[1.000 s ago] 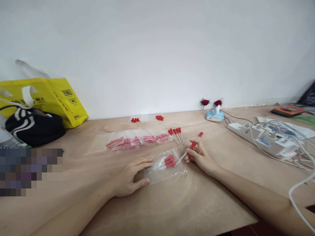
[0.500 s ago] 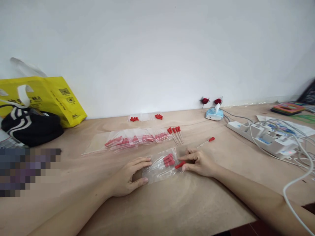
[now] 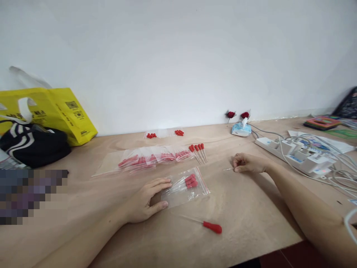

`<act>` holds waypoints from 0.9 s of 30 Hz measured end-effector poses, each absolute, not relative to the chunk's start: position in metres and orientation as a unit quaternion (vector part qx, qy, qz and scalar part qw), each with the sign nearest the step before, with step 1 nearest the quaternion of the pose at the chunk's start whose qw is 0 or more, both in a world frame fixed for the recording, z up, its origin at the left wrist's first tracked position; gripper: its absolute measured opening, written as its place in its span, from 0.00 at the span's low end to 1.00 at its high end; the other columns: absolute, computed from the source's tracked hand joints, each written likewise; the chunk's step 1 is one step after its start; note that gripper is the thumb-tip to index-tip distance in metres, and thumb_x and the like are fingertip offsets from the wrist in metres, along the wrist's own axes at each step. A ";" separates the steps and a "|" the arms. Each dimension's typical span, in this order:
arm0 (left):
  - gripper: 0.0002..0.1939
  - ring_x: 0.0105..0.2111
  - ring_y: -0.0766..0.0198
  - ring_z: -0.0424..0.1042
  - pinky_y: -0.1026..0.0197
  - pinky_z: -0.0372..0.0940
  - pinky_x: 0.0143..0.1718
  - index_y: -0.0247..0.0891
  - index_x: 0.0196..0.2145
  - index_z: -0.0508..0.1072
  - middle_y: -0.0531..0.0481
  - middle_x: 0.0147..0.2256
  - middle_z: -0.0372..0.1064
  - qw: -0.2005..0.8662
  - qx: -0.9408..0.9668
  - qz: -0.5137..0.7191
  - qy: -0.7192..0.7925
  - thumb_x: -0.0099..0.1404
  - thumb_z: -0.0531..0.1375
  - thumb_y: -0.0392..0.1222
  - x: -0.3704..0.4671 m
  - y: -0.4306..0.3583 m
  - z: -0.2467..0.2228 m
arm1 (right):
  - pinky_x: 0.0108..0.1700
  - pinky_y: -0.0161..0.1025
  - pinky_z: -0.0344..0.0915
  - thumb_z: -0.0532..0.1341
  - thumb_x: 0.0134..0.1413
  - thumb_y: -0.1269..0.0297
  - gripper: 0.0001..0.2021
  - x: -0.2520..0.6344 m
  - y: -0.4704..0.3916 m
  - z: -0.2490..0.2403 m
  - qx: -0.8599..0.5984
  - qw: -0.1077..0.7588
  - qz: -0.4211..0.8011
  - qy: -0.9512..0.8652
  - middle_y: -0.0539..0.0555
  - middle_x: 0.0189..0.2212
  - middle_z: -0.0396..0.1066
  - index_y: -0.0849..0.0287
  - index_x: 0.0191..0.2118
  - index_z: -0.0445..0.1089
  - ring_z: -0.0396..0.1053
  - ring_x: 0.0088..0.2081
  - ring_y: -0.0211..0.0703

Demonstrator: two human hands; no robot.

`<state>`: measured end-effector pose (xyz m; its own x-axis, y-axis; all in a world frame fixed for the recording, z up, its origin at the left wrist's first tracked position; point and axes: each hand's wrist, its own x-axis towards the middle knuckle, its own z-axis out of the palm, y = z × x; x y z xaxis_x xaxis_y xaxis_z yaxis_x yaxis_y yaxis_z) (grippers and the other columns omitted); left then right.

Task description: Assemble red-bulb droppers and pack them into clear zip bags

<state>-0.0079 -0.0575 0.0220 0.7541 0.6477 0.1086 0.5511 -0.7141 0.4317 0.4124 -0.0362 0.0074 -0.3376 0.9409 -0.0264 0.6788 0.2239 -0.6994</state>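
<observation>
My left hand [image 3: 150, 199] lies on the table with its thumb and fingers spread, the tips touching the left edge of a clear zip bag [image 3: 178, 197]. Inside that bag are several droppers [image 3: 191, 181] with red bulbs. My right hand [image 3: 245, 163] is closed on a dropper whose thin clear tip [image 3: 228, 169] points left; its bulb is hidden by the fingers. Another red-bulbed dropper [image 3: 212, 227] lies loose in front of the bag. Farther back, several droppers [image 3: 198, 149] rest side by side.
Filled zip bags [image 3: 150, 158] overlap in a row behind, with small red bulbs [image 3: 179, 132] near the wall. A yellow bag [image 3: 75, 115] and black pouch [image 3: 41, 147] stand left. At right are a tissue pack [image 3: 241, 129], power strip [image 3: 295, 154] and cables.
My right hand has let go of one dropper, which now lies in front of the bag, and has moved right to grasp the lone dropper there. My left hand has stayed in place.
</observation>
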 end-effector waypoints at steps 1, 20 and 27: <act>0.24 0.57 0.53 0.52 0.46 0.51 0.55 0.46 0.55 0.57 0.48 0.57 0.53 0.171 0.917 0.152 0.327 0.62 0.52 0.48 -0.007 -0.062 0.023 | 0.28 0.34 0.56 0.63 0.38 0.54 0.12 0.407 -0.036 0.007 -0.541 0.214 0.309 -0.752 0.49 0.21 0.63 0.58 0.22 0.67 0.59 0.25 0.37; 0.09 0.31 0.63 0.67 0.62 0.65 0.34 0.36 0.36 0.68 0.46 0.30 0.69 0.130 0.965 0.197 0.113 0.65 0.48 0.37 0.034 -0.106 0.010 | 0.24 0.31 0.52 0.51 0.55 0.56 0.11 0.312 -0.057 0.005 -0.452 0.343 0.323 -0.758 0.45 0.19 0.55 0.58 0.32 0.62 0.53 0.21 0.33; 0.10 0.29 0.68 0.65 0.67 0.63 0.31 0.36 0.40 0.66 0.48 0.32 0.64 0.082 0.917 0.311 0.238 0.64 0.48 0.31 0.020 -0.083 0.004 | 0.34 0.36 0.57 0.50 0.54 0.68 0.10 0.300 -0.047 0.006 -0.540 0.342 0.155 -0.754 0.55 0.30 0.67 0.63 0.36 0.67 0.62 0.30 0.39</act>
<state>0.0200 -0.0831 0.0042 0.6934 0.4865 0.5315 0.3846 -0.8737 0.2979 0.3004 -0.0472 0.0056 -0.1837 0.9193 0.3480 0.7077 0.3694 -0.6022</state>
